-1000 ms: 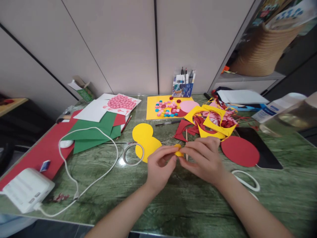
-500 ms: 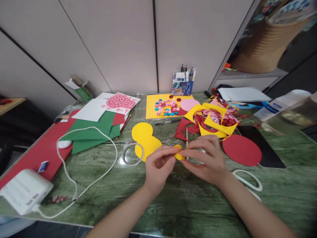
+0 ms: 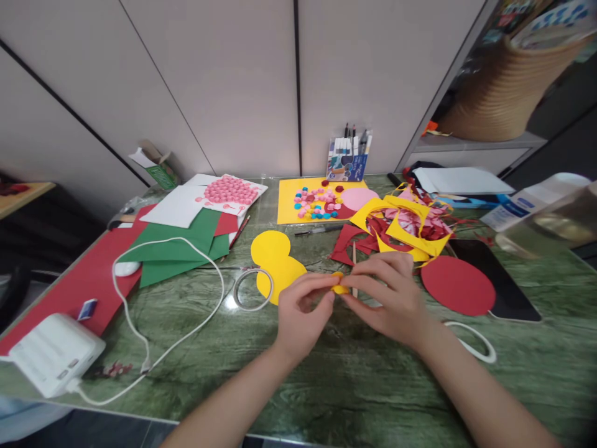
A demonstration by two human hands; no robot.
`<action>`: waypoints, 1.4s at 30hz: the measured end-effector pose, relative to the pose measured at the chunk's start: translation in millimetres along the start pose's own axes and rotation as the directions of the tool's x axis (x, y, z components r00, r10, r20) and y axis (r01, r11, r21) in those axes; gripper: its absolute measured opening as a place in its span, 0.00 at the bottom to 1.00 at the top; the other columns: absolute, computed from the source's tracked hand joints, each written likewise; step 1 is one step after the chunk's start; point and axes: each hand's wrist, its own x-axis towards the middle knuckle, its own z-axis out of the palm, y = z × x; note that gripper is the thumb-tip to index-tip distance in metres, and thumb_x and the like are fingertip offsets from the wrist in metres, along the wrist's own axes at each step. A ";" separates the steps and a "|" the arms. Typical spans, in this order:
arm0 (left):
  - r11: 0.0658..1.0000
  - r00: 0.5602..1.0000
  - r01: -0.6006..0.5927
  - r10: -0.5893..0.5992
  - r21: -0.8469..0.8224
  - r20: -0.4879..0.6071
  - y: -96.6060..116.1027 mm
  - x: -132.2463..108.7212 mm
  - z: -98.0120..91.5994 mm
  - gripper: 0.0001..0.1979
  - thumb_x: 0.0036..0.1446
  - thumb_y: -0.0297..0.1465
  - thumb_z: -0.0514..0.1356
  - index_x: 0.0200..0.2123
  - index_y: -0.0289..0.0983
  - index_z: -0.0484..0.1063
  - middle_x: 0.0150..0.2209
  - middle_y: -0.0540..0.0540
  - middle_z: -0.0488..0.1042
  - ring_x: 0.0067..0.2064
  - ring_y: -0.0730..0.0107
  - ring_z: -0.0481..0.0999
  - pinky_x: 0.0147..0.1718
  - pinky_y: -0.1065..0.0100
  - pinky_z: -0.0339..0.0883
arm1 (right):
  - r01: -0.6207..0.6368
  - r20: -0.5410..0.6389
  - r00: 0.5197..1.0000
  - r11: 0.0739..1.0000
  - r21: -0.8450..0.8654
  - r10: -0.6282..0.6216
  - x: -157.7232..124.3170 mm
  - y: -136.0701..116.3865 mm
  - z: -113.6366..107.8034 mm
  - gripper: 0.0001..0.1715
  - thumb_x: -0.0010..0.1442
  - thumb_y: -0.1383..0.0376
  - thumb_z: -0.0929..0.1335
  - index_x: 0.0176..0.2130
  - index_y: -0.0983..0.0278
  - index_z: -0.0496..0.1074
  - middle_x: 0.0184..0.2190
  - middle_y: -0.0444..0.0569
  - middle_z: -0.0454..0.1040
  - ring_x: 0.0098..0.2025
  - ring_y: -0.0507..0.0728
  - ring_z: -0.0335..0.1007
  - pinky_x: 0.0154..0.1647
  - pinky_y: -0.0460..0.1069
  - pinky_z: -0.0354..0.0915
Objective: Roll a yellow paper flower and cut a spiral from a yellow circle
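A small piece of yellow paper [image 3: 340, 289], bent or folded, is pinched between the fingertips of my left hand [image 3: 303, 317] and my right hand [image 3: 394, 302]. Fingers cover part of it, so its full shape is hidden. Just behind my left hand lie yellow paper circles [image 3: 280, 270], overlapping one another. A roll of tape [image 3: 237, 298] rests partly over their left edge. Close by my right fingers is a thin wooden stick [image 3: 354, 255]. A white loop [image 3: 487, 348], perhaps a scissor handle, shows beside my right forearm.
Yellow paper scraps [image 3: 408, 227] and red scraps [image 3: 347, 246] pile up behind my right hand. A red circle [image 3: 457, 286] overlaps a black tablet [image 3: 508, 289]. Colored balls sit on a yellow sheet [image 3: 286, 202]. A white cable [image 3: 221, 286] runs to a white charger [image 3: 56, 354].
The yellow piece has turned slightly between my fingertips and less of it shows. Both hands stay close together around it. The whole view has shifted a little.
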 end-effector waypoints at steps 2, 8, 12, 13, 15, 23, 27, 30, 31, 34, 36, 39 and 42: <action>1.000 1.000 0.016 -0.016 0.007 -0.001 -1.0 0.3 0.7 0.10 0.49 0.22 0.60 0.35 0.37 0.78 0.36 0.42 0.78 0.39 0.67 0.76 0.40 0.66 0.71 | 0.015 0.019 1.000 0.999 -0.029 -0.014 -0.6 1.1 0.8 0.04 0.52 0.67 0.71 0.32 0.60 0.73 0.30 0.46 0.75 0.37 0.57 0.64 0.37 0.53 0.56; 0.995 0.998 0.063 -0.062 -0.081 0.014 -2.6 1.4 0.3 0.09 0.50 0.24 0.61 0.35 0.37 0.77 0.37 0.41 0.77 0.40 0.66 0.76 0.40 0.65 0.71 | 0.000 -0.035 0.999 0.998 0.063 0.002 1.0 1.5 0.1 0.05 0.52 0.68 0.72 0.32 0.59 0.74 0.28 0.46 0.75 0.35 0.57 0.63 0.36 0.53 0.58; 0.992 0.999 0.039 -0.036 -0.116 0.027 -1.1 2.4 -1.0 0.10 0.48 0.24 0.62 0.36 0.37 0.77 0.36 0.42 0.77 0.40 0.65 0.76 0.39 0.65 0.72 | -0.072 -0.037 0.996 0.986 0.151 0.079 4.7 -0.4 -2.9 0.03 0.52 0.66 0.72 0.31 0.58 0.75 0.27 0.46 0.74 0.34 0.57 0.63 0.37 0.53 0.60; 0.993 0.999 0.034 -0.031 -0.111 0.027 -0.6 2.6 -1.2 0.10 0.48 0.24 0.62 0.35 0.37 0.78 0.36 0.42 0.78 0.40 0.66 0.76 0.39 0.65 0.72 | -0.095 -0.028 0.994 0.980 0.172 0.101 5.5 -0.9 -3.4 0.02 0.52 0.65 0.72 0.31 0.58 0.75 0.28 0.47 0.74 0.34 0.57 0.63 0.37 0.53 0.60; 0.996 1.000 0.025 -0.023 -0.084 0.021 0.3 3.0 -1.3 0.10 0.47 0.23 0.62 0.35 0.37 0.78 0.36 0.42 0.78 0.39 0.66 0.76 0.39 0.65 0.72 | -0.144 -0.006 0.989 0.966 0.213 0.148 6.6 -1.4 -3.7 0.02 0.53 0.63 0.72 0.31 0.59 0.76 0.28 0.47 0.73 0.34 0.58 0.63 0.37 0.54 0.61; 0.999 0.999 0.031 -0.031 0.031 0.014 -3.6 3.6 -2.1 0.08 0.49 0.24 0.61 0.35 0.37 0.76 0.36 0.42 0.77 0.39 0.66 0.75 0.40 0.64 0.72 | -0.236 0.101 0.971 0.937 0.257 0.216 5.8 -0.4 0.3 0.04 0.54 0.64 0.71 0.33 0.61 0.73 0.30 0.48 0.71 0.37 0.58 0.63 0.39 0.55 0.61; 0.984 0.997 0.022 -0.035 0.178 0.072 -6.4 7.2 -4.7 0.08 0.49 0.24 0.61 0.35 0.36 0.75 0.37 0.43 0.77 0.39 0.67 0.76 0.40 0.65 0.72 | -0.200 0.178 0.969 0.969 0.145 0.174 4.8 2.0 1.1 0.04 0.54 0.67 0.69 0.34 0.62 0.71 0.32 0.48 0.71 0.38 0.58 0.63 0.41 0.55 0.58; 0.930 0.988 -0.050 -0.008 0.364 0.157 -9.0 9.9 -7.2 0.09 0.49 0.23 0.60 0.35 0.36 0.75 0.37 0.43 0.77 0.39 0.67 0.76 0.40 0.65 0.71 | -0.147 0.247 0.959 0.989 0.006 0.141 3.8 1.8 2.2 0.05 0.52 0.66 0.69 0.33 0.63 0.70 0.34 0.49 0.72 0.39 0.60 0.61 0.40 0.56 0.56; 0.901 0.982 -0.090 0.009 0.424 0.188 -10.3 10.4 -8.0 0.09 0.49 0.23 0.60 0.35 0.36 0.75 0.36 0.44 0.78 0.38 0.66 0.76 0.41 0.64 0.71 | -0.129 0.271 0.953 0.991 -0.041 0.135 3.4 1.2 2.8 0.05 0.52 0.66 0.69 0.33 0.63 0.70 0.34 0.49 0.72 0.40 0.61 0.61 0.40 0.56 0.54; 0.818 0.958 -0.217 0.075 0.533 0.275 -13.9 10.9 -9.6 0.11 0.49 0.22 0.59 0.37 0.36 0.74 0.37 0.43 0.78 0.39 0.65 0.76 0.41 0.63 0.71 | -0.061 0.318 0.942 0.987 -0.149 0.106 2.0 -0.2 4.3 0.05 0.52 0.66 0.69 0.32 0.64 0.71 0.34 0.49 0.73 0.41 0.62 0.61 0.42 0.57 0.52; 0.802 0.951 -0.251 0.098 0.542 0.294 -14.3 10.4 -9.8 0.12 0.49 0.22 0.59 0.38 0.36 0.74 0.37 0.43 0.77 0.39 0.65 0.76 0.41 0.63 0.71 | -0.006 0.302 0.952 0.987 -0.162 0.055 1.3 0.8 3.9 0.04 0.52 0.66 0.69 0.32 0.64 0.71 0.33 0.48 0.74 0.41 0.61 0.61 0.42 0.57 0.51; 0.872 0.972 -0.133 0.023 0.471 0.232 -11.1 9.2 -8.6 0.11 0.50 0.23 0.59 0.38 0.37 0.75 0.38 0.44 0.78 0.40 0.67 0.76 0.42 0.64 0.71 | 0.030 0.211 0.977 0.993 -0.115 -0.005 1.2 5.1 0.3 0.02 0.53 0.66 0.70 0.31 0.62 0.72 0.30 0.45 0.75 0.39 0.59 0.62 0.40 0.55 0.51; 0.961 0.984 0.062 -0.104 0.268 0.146 -7.4 8.0 -6.5 0.11 0.50 0.25 0.61 0.39 0.37 0.76 0.39 0.45 0.78 0.40 0.68 0.77 0.43 0.65 0.72 | 0.030 0.122 0.992 0.997 -0.074 -0.021 1.9 9.1 -4.3 0.03 0.52 0.67 0.71 0.31 0.60 0.72 0.29 0.43 0.76 0.37 0.59 0.62 0.39 0.55 0.52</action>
